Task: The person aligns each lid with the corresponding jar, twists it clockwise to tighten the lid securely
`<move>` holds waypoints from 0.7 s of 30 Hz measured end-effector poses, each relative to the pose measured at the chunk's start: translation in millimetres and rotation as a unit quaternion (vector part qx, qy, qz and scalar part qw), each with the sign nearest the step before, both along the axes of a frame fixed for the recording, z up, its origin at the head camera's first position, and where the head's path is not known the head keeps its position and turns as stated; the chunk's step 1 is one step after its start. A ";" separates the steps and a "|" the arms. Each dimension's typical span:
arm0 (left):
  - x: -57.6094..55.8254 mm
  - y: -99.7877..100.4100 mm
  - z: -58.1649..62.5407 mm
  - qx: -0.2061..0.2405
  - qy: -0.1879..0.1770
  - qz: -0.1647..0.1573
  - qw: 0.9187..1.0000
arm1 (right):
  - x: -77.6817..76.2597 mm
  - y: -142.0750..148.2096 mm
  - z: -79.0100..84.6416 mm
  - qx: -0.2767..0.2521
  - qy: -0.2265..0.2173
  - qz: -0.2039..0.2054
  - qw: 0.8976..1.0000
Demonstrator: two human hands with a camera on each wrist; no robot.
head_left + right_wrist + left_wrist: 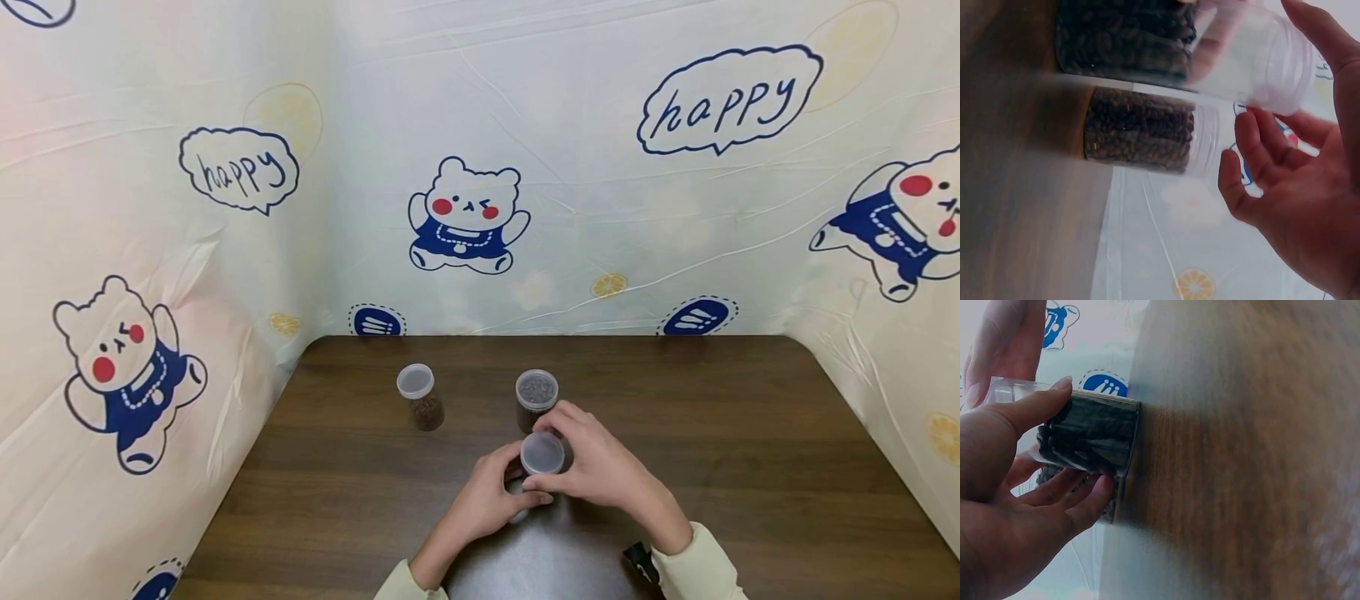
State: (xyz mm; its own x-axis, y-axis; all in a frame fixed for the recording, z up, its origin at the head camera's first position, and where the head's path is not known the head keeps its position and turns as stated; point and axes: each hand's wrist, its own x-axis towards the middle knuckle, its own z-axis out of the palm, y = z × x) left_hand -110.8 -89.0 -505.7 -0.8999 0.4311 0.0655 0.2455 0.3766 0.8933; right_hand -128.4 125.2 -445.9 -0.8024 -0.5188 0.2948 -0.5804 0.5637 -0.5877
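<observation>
A clear plastic jar [1129, 37] partly filled with dark beans stands upright on the table, its translucent lid [542, 452] facing up. My left hand [487, 493] grips the jar's body from the left, thumb on the near side and fingers on the far side. From the right, my right hand [603, 468] holds the lid's rim between thumb and fingers. Just behind stands a second lidded jar [1141, 131], fuller with brown-black beans. A third lidded jar [426, 408], with brown contents, stands farther left.
The dark wooden table [712, 433] has a patterned cloth [585, 233] hanging behind it and along both sides. A small black object [641, 562] shows beside the right sleeve [693, 562]. The second jar is close behind my right fingers.
</observation>
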 end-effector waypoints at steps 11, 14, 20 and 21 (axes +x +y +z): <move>0.1 0.8 -1.2 -0.012 0.004 0.002 1.000 | 2.1 13.7 5.7 0.030 -0.030 0.052 0.998; 0.0 0.5 -0.2 -0.004 -0.005 0.000 1.000 | 1.3 17.7 7.7 0.026 -0.020 0.080 0.996; -0.6 1.0 0.1 0.004 -0.005 -0.003 1.000 | 0.1 16.5 9.8 0.042 -0.022 0.072 0.996; -0.8 1.1 -0.1 0.004 -0.005 -0.003 1.000 | 0.1 15.5 9.7 0.043 -0.024 0.066 0.997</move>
State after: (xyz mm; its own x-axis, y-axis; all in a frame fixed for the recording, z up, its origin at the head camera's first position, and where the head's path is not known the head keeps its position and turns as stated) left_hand -111.7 -87.9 -505.9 -0.8977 0.4364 0.0602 0.2392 0.3681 0.8985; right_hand -128.3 140.7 -436.1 -0.7370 -0.6433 0.2074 -0.6259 0.5336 -0.5688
